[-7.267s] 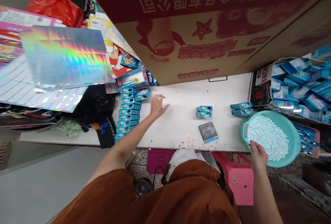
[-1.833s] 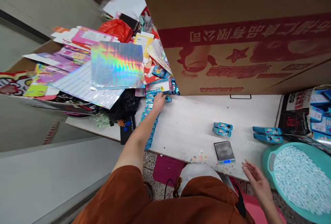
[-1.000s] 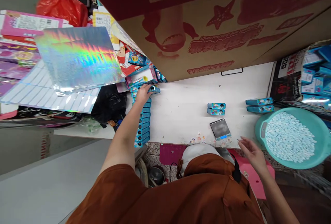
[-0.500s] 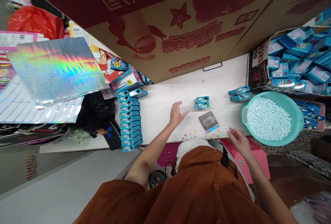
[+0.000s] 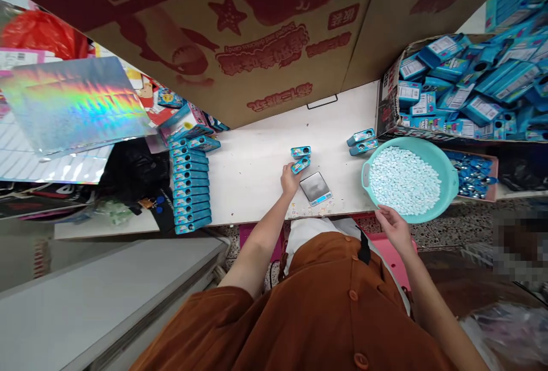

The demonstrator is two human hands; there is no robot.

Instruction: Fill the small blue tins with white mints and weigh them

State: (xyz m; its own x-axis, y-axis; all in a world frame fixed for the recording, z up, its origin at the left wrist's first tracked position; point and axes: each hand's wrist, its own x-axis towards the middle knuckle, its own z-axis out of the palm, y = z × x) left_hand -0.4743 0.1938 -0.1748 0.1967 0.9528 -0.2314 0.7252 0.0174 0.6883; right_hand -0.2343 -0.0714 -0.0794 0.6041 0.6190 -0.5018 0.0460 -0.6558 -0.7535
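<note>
My left hand point(image 5: 291, 179) is closed on the near end of a small blue box point(image 5: 301, 165), which sits at a slant on the white table. Just behind it stands a second blue box point(image 5: 301, 152), apart from my fingers. A small digital scale point(image 5: 315, 188) with a grey plate and blue display lies to the right of that hand. My right hand point(image 5: 394, 227), fingers stretched out and holding nothing, hovers at the near left rim of a turquoise basin point(image 5: 450, 180). White pellet-like pieces point(image 5: 405, 181) fill the basin.
On the left stands a row of blue boxes point(image 5: 191, 191). Two more boxes point(image 5: 363, 141) stand left of a carton heaped with blue boxes point(image 5: 387, 97). A large cardboard box point(image 5: 274, 45) borders the back. A pink tray point(image 5: 492, 188) of shiny blue pieces sits right of the basin.
My left hand has reached forward and closed on the nearer of the two middle boxes, turning it askew. My right hand has come close to the basin's rim. The view has shifted to the right.
</note>
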